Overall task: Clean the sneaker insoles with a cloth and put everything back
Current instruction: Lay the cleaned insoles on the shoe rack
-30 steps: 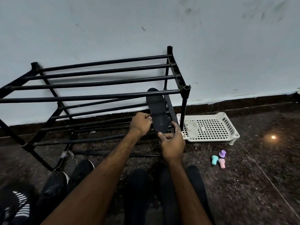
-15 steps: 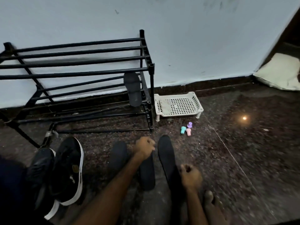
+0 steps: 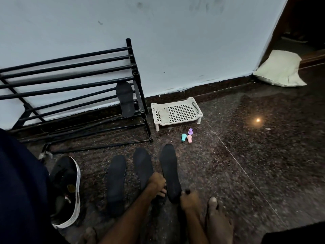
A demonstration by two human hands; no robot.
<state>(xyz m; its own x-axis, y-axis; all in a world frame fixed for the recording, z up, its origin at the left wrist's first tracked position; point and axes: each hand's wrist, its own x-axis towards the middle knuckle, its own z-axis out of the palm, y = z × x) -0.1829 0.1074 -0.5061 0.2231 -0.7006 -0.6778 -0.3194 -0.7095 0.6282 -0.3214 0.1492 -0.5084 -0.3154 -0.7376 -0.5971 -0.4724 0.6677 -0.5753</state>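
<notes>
Insoles, three of them and all black, lie side by side on the dark speckled floor (image 3: 246, 164) in front of the person, toes pointing toward the wall (image 3: 175, 41): the left insole (image 3: 116, 184), the middle insole (image 3: 142, 166) and the right insole (image 3: 169, 171). The left hand (image 3: 156, 185) sits on the heel end of the middle insole with its fingers curled down around that end, grasping it. The right hand (image 3: 189, 199) is at the heel end of the right insole with its fingers curled, but the blur hides whether it truly grips the insole or only touches it. A fourth insole (image 3: 125, 98) leans upright against the bars at the right end of the black shoe rack (image 3: 70, 74), which stands against the wall. Just beside the rack on the right is a white perforated basket (image 3: 182, 111), and a greyish cloth (image 3: 164, 116) lies in its left part. Near the basket, three small plastic pieces lie on the floor: one teal (image 3: 183, 137), one purple (image 3: 190, 131), one pink (image 3: 189, 138). A black sneaker (image 3: 66, 189) with a white sole rests on the floor left of the insoles. A bare foot (image 3: 217, 221) is planted just right of the right hand. Well apart, by the wall's far corner, lies a pale cushion (image 3: 281, 69).
</notes>
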